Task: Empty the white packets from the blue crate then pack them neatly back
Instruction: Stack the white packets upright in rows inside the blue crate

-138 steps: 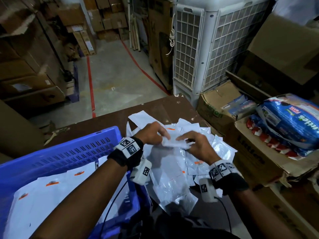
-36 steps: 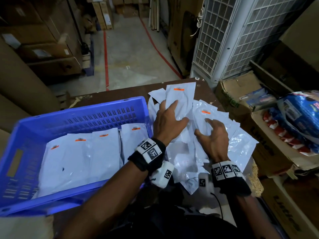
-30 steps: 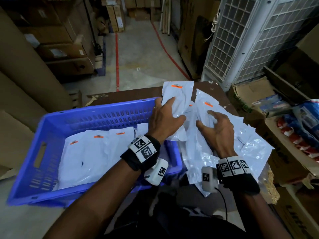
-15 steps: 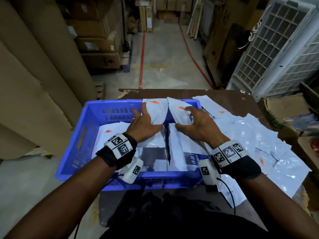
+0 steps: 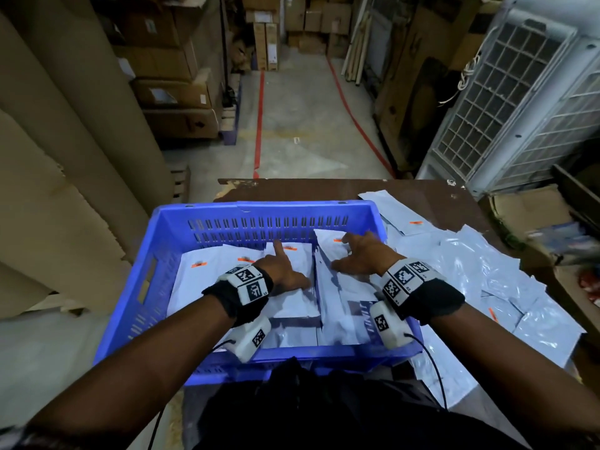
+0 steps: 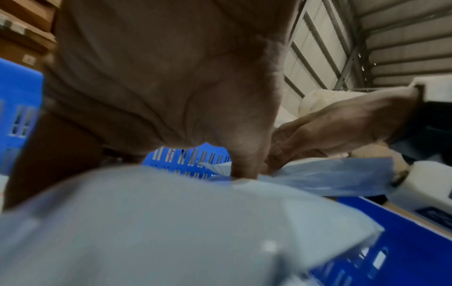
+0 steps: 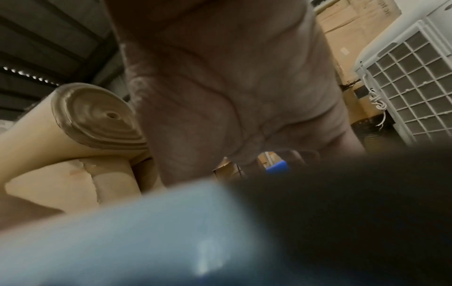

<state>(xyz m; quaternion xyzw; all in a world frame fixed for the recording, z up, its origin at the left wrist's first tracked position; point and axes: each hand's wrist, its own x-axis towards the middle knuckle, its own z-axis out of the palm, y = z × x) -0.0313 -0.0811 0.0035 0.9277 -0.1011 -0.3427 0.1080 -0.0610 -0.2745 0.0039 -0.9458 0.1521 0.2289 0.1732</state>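
Both hands lie flat with fingers spread inside the blue crate (image 5: 168, 228). The left hand (image 5: 285, 271) presses one white packet (image 5: 292, 300); the right hand (image 5: 360, 254) presses another just beside it. More packets (image 5: 487, 280) lie right of the right hand. They look thin, soft, light and slippery. Best to pinch an edge.

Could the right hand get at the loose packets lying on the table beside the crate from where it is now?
Probably yes: the right hand holds nothing, the loose packets lie uncovered just right of the blue crate, with only its low side wall between.
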